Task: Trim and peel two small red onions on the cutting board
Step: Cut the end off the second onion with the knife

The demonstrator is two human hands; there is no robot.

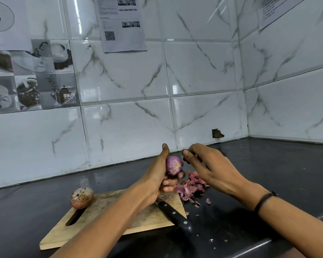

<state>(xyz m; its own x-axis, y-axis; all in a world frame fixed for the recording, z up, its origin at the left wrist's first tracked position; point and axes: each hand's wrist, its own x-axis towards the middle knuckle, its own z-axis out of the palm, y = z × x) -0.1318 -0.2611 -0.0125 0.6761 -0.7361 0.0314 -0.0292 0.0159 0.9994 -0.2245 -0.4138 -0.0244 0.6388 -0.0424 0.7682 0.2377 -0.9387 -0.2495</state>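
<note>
My left hand (160, 175) grips a small peeled purple onion (173, 165) above the far right corner of the wooden cutting board (104, 218), thumb pointing up. Just to its right, my right hand (207, 164) hovers with fingers curled and fingertips pinched together; whether a scrap of skin sits between them I cannot tell. A second onion (81, 197), still in its dry brown skin, rests on the board's left end by the handle slot. A black-handled knife (175, 215) lies across the board's right edge, its blade hidden under my left wrist.
A heap of pink onion peels (192, 185) lies on the dark counter (250, 183) right of the board, with small scraps scattered nearer me. White marble tiled walls meet in a corner at back right. Papers hang on the wall.
</note>
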